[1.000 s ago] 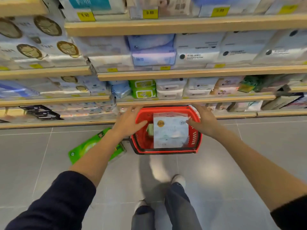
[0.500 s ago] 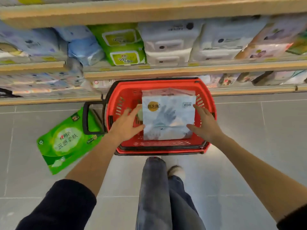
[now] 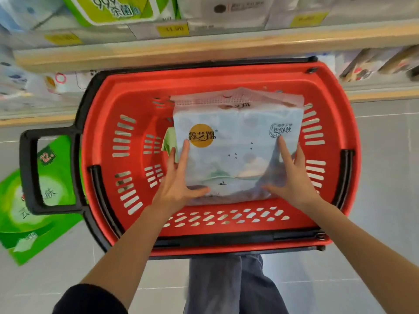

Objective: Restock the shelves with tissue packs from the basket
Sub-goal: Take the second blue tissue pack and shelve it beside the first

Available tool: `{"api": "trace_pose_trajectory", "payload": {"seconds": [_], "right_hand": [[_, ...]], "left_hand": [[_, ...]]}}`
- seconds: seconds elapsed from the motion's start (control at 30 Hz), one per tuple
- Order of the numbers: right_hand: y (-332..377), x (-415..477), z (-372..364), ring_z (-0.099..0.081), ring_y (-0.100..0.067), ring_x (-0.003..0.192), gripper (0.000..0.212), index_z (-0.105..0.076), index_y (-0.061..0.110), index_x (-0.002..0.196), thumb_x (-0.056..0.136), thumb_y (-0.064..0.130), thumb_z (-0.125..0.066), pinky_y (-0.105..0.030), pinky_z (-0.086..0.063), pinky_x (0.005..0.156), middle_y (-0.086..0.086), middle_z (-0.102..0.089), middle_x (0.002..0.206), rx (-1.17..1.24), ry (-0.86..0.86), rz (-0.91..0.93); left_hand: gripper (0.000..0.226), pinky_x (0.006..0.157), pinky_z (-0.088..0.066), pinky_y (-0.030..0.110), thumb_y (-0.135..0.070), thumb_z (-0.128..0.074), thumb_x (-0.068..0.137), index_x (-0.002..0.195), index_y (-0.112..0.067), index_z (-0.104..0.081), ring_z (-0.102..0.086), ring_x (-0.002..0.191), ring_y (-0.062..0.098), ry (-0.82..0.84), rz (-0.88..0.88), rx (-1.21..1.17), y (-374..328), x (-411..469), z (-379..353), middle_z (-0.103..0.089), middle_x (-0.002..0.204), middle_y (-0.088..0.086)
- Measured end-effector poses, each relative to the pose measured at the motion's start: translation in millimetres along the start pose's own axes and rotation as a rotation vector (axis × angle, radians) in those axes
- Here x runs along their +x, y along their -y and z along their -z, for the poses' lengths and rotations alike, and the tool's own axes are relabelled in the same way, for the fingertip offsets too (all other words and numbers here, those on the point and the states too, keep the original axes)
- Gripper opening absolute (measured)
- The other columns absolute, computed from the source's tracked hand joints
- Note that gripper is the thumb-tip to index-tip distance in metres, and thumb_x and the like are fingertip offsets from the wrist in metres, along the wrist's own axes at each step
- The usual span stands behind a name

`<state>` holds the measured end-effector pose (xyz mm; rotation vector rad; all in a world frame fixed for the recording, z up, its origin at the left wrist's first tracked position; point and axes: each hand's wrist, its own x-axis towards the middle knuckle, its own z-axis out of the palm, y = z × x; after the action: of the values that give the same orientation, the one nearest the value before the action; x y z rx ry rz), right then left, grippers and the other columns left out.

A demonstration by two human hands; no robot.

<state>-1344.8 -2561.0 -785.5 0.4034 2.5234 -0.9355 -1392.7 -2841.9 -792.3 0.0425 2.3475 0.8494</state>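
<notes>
I see my left hand [image 3: 179, 184] and right hand [image 3: 292, 177] clasping the pale blue plastic-wrapped tissue pack [image 3: 235, 150]. It sits inside the red slotted plastic basket [image 3: 226, 225].

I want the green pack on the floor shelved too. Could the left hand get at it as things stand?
Probably not right away: the left hand is pressed against the white tissue pack, and the basket's black handle overlaps the green pack.
</notes>
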Motion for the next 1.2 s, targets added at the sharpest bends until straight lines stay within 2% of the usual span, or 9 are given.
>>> {"api": "trace_pose_trajectory", "payload": {"seconds": [0.13, 0.3, 0.5, 0.67, 0.8, 0.9, 1.0, 1.07, 1.2], "right_hand": [[-5, 6, -5, -0.044, -0.026, 0.101, 0.134, 0.018, 0.056, 0.133, 0.059, 0.015, -0.085, -0.034, -0.043, 0.084, -0.018, -0.023, 0.135, -0.044, -0.011, 0.042], [1, 16, 3, -0.037, -0.004, 0.064, 0.132, 0.018, 0.060, 0.131, 0.062, 0.007, -0.082, -0.030, -0.047, 0.064, -0.014, -0.032, 0.117, -0.054, -0.015, 0.070], [19, 13, 18, -0.044, -0.010, 0.063, 0.127, 0.017, 0.059, 0.131, 0.064, 0.010, -0.080, -0.017, -0.041, 0.051, -0.013, -0.034, 0.114, -0.037, 0.010, 0.105], [45, -9, 50, -0.038, -0.006, 0.063, 0.124, 0.013, 0.055, 0.133, 0.064, 0.015, -0.082, -0.021, -0.038, 0.053, -0.012, -0.034, 0.111, -0.051, -0.015, 0.137], [76, -35, 90, -0.043, -0.016, 0.074, 0.119, 0.008, 0.052, 0.134, 0.064, 0.018, -0.083, -0.034, -0.047, 0.066, -0.017, -0.034, 0.123, -0.076, -0.054, 0.172], [100, -57, 123, -0.048, -0.023, 0.088, 0.116, 0.003, 0.046, 0.138, 0.065, 0.018, -0.082, -0.040, -0.050, 0.077, -0.016, -0.028, 0.136, -0.071, -0.095, 0.188], [127, -82, 159, -0.048, -0.028, 0.094, 0.119, 0.007, 0.048, 0.137, 0.064, 0.017, -0.082, -0.040, -0.049, 0.076, -0.017, -0.030, 0.132, -0.045, -0.143, 0.243], [147, -103, 184, -0.048, -0.031, 0.098, 0.121, 0.011, 0.054, 0.133, 0.064, 0.018, -0.082, -0.041, -0.049, 0.074, -0.014, -0.033, 0.124, -0.023, -0.174, 0.257], [191, -156, 239, -0.050, -0.029, 0.089, 0.121, 0.015, 0.056, 0.132, 0.066, 0.022, -0.081, -0.041, -0.051, 0.067, -0.004, -0.032, 0.111, 0.001, -0.253, 0.290]], "left_hand": [[0.136, 0.097, -0.041, 0.046, -0.071, -0.074, 0.045, 0.129, -0.059, 0.032, -0.029, 0.137, 0.034, -0.035, -0.044, 0.007, 0, 7, -11, -0.001, 0.158, 0.004], [0.136, 0.099, -0.040, 0.044, -0.061, -0.078, 0.048, 0.130, -0.058, 0.030, -0.025, 0.139, 0.029, -0.121, -0.087, -0.009, -3, 6, -11, 0.007, 0.149, -0.016], [0.141, 0.098, -0.039, 0.051, -0.044, -0.088, 0.052, 0.123, -0.065, 0.032, -0.037, 0.130, 0.043, -0.121, -0.025, 0.013, -16, -2, 12, -0.016, 0.157, 0.015], [0.143, 0.096, -0.042, 0.047, -0.037, -0.089, 0.054, 0.128, -0.061, 0.031, -0.036, 0.133, 0.037, -0.179, -0.042, 0.015, -40, -28, 40, -0.017, 0.157, 0.008], [0.142, 0.101, -0.037, 0.053, -0.040, -0.088, 0.054, 0.132, -0.057, 0.030, -0.026, 0.139, 0.033, -0.206, -0.141, 0.013, -69, -55, 70, -0.011, 0.158, 0.000], [0.142, 0.101, -0.038, 0.046, -0.040, -0.088, 0.054, 0.135, -0.054, 0.028, -0.028, 0.138, 0.031, -0.239, -0.204, 0.032, -95, -77, 99, -0.009, 0.154, -0.009], [0.142, 0.094, -0.041, 0.038, -0.042, -0.088, 0.052, 0.138, -0.053, 0.025, -0.035, 0.135, 0.025, -0.262, -0.241, 0.028, -125, -102, 137, -0.021, 0.155, -0.003], [0.141, 0.091, -0.039, 0.033, -0.043, -0.088, 0.052, 0.139, -0.052, 0.022, -0.034, 0.133, 0.016, -0.275, -0.271, 0.034, -147, -124, 165, -0.021, 0.152, -0.016], [0.138, 0.101, -0.034, 0.034, -0.045, -0.087, 0.054, 0.141, -0.049, 0.020, -0.017, 0.131, -0.004, -0.283, -0.387, 0.012, -198, -180, 222, 0.004, 0.138, -0.048]]}}
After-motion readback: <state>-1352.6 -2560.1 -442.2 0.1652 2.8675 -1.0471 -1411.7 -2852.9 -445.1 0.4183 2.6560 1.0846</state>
